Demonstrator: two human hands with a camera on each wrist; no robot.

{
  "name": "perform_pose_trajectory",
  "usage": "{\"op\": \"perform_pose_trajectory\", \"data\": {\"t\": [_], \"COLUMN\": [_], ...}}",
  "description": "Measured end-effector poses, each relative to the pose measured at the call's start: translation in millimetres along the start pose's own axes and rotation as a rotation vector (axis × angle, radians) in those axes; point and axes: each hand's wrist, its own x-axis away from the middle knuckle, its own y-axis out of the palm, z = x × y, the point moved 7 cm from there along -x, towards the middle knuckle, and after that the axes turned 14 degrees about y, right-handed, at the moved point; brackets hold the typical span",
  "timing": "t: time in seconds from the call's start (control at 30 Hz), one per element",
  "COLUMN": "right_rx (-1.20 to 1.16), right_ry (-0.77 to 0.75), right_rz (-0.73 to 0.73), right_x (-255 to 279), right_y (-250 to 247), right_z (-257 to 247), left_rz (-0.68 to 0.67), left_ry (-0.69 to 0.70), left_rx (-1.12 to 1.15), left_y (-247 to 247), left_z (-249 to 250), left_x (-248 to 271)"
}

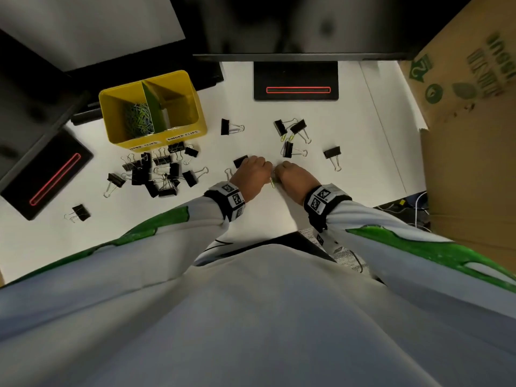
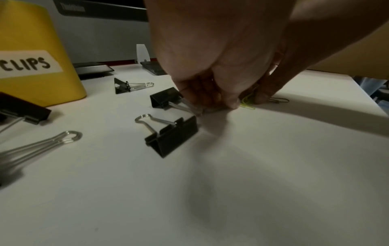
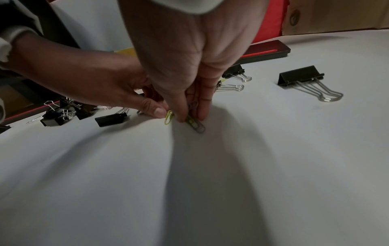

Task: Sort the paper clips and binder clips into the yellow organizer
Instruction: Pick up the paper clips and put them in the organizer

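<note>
The yellow organizer (image 1: 178,79) stands at the back left, with a heap of paper clips (image 1: 139,118) in its left compartment. My two hands meet at the table's middle. My left hand (image 1: 265,167) (image 2: 219,101) has curled fingers on the table, its thumb (image 3: 157,111) against a yellow paper clip (image 3: 168,117) (image 2: 247,103) (image 1: 272,184). A black binder clip (image 2: 166,99) lies with its wire handles under those fingers. My right hand (image 1: 280,169) (image 3: 190,119) pinches a grey paper clip (image 3: 197,127) and a greenish one against the table. Another yellow paper clip (image 1: 284,138) lies among binder clips behind.
Several black binder clips are piled in front of the organizer (image 1: 156,171) and scattered to the right (image 1: 332,153). Two black monitor bases with red lines (image 1: 296,82) (image 1: 47,174) stand on the white table (image 1: 363,121). A cardboard box (image 1: 469,135) walls the right side.
</note>
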Motion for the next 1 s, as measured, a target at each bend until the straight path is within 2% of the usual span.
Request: {"op": "perform_pose_trajectory", "data": {"t": [0.17,0.27,0.33,0.47,0.57,0.7,0.77,0.87,1.0], "right_rx": [-0.056,-0.075,-0.108,-0.196,-0.282,-0.456,-0.524,-0.601,-0.576], "right_ry": [0.067,0.088,0.108,0.124,0.130,0.025,-0.057,-0.146,-0.159], "right_rz": [-0.088,-0.146,-0.164,-0.123,-0.074,-0.033,-0.008,0.003,0.087], "right_x": [-2.6,-6.7,-8.5,-10.7,-16.4,-33.7,-46.4,-66.2,-88.4], "right_y": [-2.0,-4.7,-8.2,-26.5,-50.4,-95.8,-119.5,-144.4,-154.9], "right_z": [-1.6,0.1,3.1,1.8,-11.1,-76.2,-124.2,-200.2,-272.3], "left_rz": [0.006,0.068,0.153,0.323,0.478,0.735,0.807,0.826,0.727], "left_ry": [-0.038,-0.080,-0.125,-0.349,-0.504,-0.664,-0.747,-0.895,-1.048], "left_rx": [-0.027,0.034,0.195,0.601,0.785,0.903,0.826,0.613,0.501], "left_y": [3.2,-1.9,-10.4,-28.8,-48.9,-81.1,-98.0,-123.8,-135.9], "left_z": [-3.8,-6.8,-10.9,-35.3,-58.4,-97.3,-120.4,-157.0,-198.0], "left_x": [4.3,13.3,17.7,44.5,77.7,135.9,164.0,201.4,233.9]}}
